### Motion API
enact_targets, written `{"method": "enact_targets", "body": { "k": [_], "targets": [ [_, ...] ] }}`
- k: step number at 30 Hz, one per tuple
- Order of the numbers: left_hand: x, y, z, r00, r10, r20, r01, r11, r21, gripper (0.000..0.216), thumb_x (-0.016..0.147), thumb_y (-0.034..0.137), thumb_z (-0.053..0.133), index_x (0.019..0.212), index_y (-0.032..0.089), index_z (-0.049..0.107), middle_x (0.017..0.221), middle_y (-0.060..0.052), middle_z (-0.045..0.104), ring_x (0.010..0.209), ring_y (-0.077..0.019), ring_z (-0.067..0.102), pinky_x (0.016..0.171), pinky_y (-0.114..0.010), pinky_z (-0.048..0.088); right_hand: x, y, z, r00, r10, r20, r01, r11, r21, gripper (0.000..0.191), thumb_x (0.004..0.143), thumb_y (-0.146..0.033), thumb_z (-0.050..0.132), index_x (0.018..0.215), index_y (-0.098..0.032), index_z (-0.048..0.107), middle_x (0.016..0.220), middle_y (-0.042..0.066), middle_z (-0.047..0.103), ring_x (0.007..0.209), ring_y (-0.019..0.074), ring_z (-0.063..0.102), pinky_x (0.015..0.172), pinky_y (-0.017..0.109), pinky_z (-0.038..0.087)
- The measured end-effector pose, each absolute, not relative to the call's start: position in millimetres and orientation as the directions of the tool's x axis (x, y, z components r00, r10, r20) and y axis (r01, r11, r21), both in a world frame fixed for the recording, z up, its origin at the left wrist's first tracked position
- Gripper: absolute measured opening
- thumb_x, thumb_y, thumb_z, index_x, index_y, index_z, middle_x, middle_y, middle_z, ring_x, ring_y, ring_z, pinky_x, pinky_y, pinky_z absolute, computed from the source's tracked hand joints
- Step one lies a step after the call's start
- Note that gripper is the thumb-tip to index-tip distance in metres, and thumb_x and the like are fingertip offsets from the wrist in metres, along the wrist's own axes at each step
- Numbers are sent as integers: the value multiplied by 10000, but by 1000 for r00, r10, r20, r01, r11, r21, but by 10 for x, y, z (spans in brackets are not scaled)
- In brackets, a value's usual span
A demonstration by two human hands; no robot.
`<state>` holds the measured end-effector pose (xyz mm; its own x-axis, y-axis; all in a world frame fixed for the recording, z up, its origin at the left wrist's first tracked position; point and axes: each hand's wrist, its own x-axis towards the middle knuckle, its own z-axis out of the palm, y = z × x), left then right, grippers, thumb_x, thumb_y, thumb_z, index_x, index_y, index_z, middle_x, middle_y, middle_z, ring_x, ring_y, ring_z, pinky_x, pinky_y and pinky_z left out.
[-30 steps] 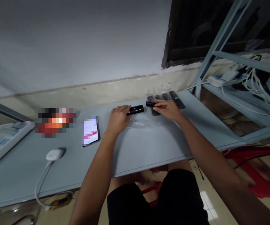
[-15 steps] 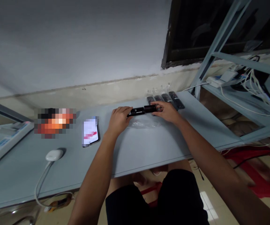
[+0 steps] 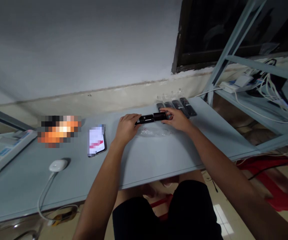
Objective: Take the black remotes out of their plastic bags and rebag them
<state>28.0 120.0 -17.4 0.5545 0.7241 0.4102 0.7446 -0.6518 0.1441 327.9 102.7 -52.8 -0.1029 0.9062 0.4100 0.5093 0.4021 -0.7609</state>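
A black remote control (image 3: 147,118) is held level just above the table, its underside with a small white marking facing up. My left hand (image 3: 128,128) grips its left end between thumb and fingers. My right hand (image 3: 177,119) is closed round the right end, on a smooth black section (image 3: 160,116) that a narrow line sets apart from the rest. Whether that section is a separate cover I cannot tell. Beneath the remote lies a crumpled clear plastic bag (image 3: 155,132). Just behind my right hand, several black remote controls in clear bags (image 3: 187,106) lie in a row.
On the grey table (image 3: 156,163) to the left are a phone (image 3: 96,140), a blurred-out orange item (image 3: 59,131), a white charger (image 3: 58,165) with its cable and a power strip (image 3: 7,155). A metal rack (image 3: 244,93) with tangled cables stands at right; a wall is behind.
Almost nothing differs. Both hands keep their grip on the remote control in the same place; the view shifts very slightly.
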Motion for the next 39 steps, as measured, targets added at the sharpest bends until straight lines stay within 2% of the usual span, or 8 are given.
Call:
{"method": "enact_targets", "body": {
  "k": [7, 20, 25, 29, 35, 39],
  "targets": [
    [277, 1193, -175, 557, 719, 415, 740, -657, 146, 411, 977, 209, 649, 1385, 247, 669, 1359, -99, 723, 1243, -313, 642, 1024, -495, 517, 3272, 1029, -562, -123, 876, 466, 517, 457, -724, 602, 766, -189, 814, 1357, -259, 721, 1301, 114, 730, 1014, 252, 716, 834, 402, 623],
    [276, 1213, -190, 561, 716, 417, 733, -663, 152, 414, 975, 223, 648, 1387, 248, 673, 1354, -107, 725, 1230, -316, 646, 1019, -505, 523, 3258, 1020, -549, -153, 877, 456, 550, 459, -698, 592, 789, -185, 789, 1369, -270, 702, 1284, 103, 725, 1026, 246, 696, 845, 385, 609],
    [267, 1210, -197, 560, 720, 409, 734, -660, 157, 434, 968, 209, 656, 1400, 240, 664, 1379, -108, 713, 1252, -313, 638, 1044, -507, 510, 3254, 1015, -543, -137, 888, 439, 543, 438, -716, 589, 791, -191, 794, 1369, -261, 705, 1279, 103, 733, 1012, 245, 701, 854, 388, 610],
    [261, 1217, -202, 559, 714, 422, 731, -664, 157, 432, 969, 216, 650, 1399, 256, 665, 1368, -101, 720, 1244, -306, 640, 1040, -501, 512, 3246, 1020, -547, -95, 904, 416, 516, 402, -756, 572, 790, -208, 811, 1354, -245, 722, 1180, 96, 764, 925, 230, 713, 861, 411, 612],
    [265, 1210, -187, 545, 725, 421, 740, -652, 165, 420, 971, 211, 655, 1390, 236, 673, 1362, -109, 722, 1245, -321, 640, 1025, -506, 517, 3259, 1045, -577, -82, 901, 426, 492, 408, -769, 546, 792, -227, 816, 1332, -254, 735, 1147, 87, 737, 869, 216, 699, 832, 419, 617],
    [270, 1202, -178, 544, 730, 414, 743, -648, 166, 420, 970, 214, 670, 1390, 217, 672, 1369, -109, 718, 1246, -323, 640, 1033, -503, 514, 3262, 1042, -561, -108, 893, 436, 497, 429, -754, 547, 794, -208, 800, 1330, -293, 726, 1228, 84, 725, 990, 245, 694, 852, 419, 617]
  ]
}}
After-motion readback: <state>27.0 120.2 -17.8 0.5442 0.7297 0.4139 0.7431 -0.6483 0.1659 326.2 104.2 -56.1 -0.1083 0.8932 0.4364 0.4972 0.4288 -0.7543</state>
